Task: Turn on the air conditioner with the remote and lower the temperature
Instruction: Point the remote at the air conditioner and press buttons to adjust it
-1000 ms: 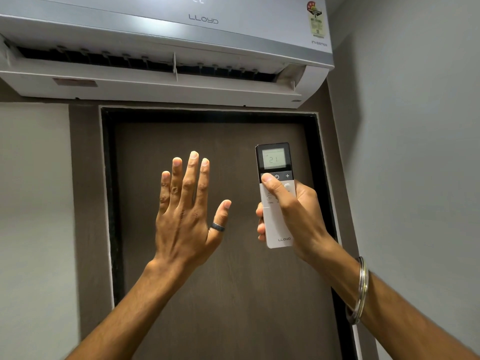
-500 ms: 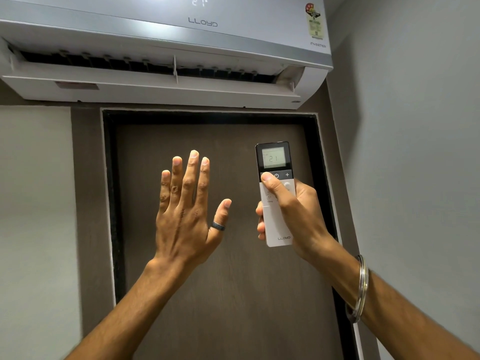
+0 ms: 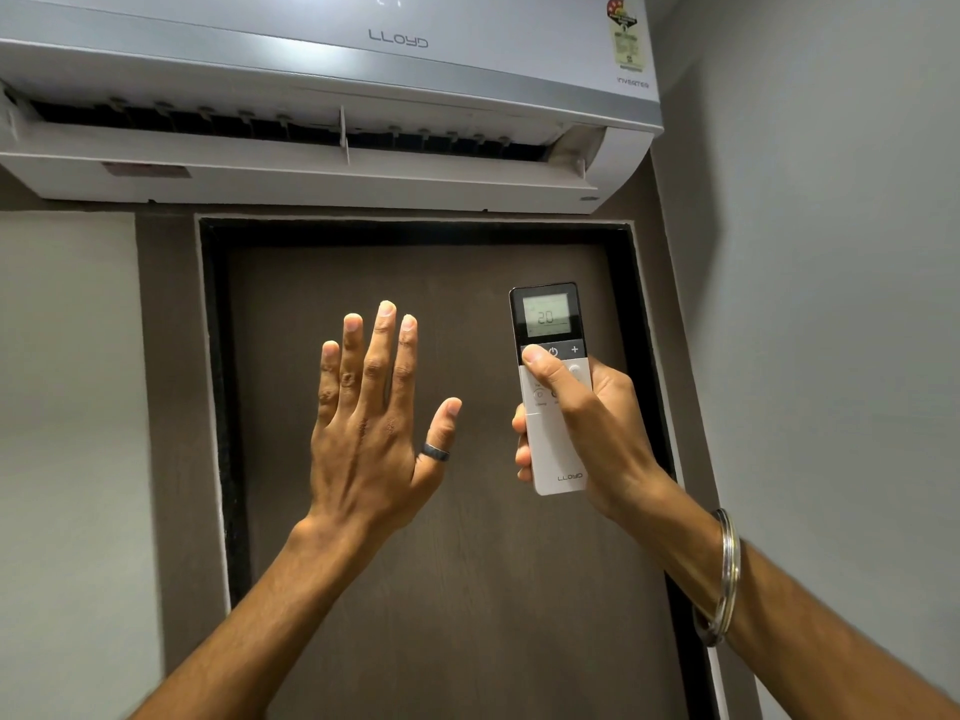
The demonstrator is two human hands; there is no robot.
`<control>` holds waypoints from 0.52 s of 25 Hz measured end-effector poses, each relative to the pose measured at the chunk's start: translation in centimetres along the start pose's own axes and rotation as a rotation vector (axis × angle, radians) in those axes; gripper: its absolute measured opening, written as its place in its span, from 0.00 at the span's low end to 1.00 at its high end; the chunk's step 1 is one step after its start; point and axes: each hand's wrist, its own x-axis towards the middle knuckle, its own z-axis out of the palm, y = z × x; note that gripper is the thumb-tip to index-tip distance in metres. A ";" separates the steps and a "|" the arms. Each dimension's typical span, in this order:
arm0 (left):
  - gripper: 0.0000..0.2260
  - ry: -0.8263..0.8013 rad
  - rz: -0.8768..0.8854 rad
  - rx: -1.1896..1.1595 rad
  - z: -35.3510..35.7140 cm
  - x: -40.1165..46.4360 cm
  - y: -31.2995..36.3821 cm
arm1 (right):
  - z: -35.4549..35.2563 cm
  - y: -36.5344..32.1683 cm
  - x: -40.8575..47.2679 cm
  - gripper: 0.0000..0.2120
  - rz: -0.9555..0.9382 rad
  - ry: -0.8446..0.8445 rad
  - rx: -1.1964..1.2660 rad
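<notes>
Grey walls, brown door [image 3: 441,537] below the Lloyd air conditioner [image 3: 322,96], louvre open, unit panel seems to read 21. Below it, left hand [image 3: 374,439] raised flat, fingers spread, holding nothing. Right hand [image 3: 587,433] wrapped round the lower body of the Lloyd remote [image 3: 550,387], thumb [image 3: 537,358] on the button left of power; screen reads 20. Light, rigid plastic, likely slick: grip low, leave keys clear.

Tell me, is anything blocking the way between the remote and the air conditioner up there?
Nothing visible. The remote, held upright in the right hand, has open air above it up to the air conditioner. The left hand is raised open off to the side, not in between.
</notes>
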 end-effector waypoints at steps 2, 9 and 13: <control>0.36 0.001 0.002 -0.001 0.1 0.1 0.1 | 0.0 0.0 0.0 0.14 0.005 0.000 0.002; 0.36 -0.002 0.001 -0.005 0.4 0.1 0.5 | -0.3 0.1 -0.1 0.14 0.004 0.020 -0.014; 0.36 -0.003 -0.003 -0.008 0.5 0.0 0.6 | -0.5 0.2 0.1 0.13 -0.004 0.038 -0.031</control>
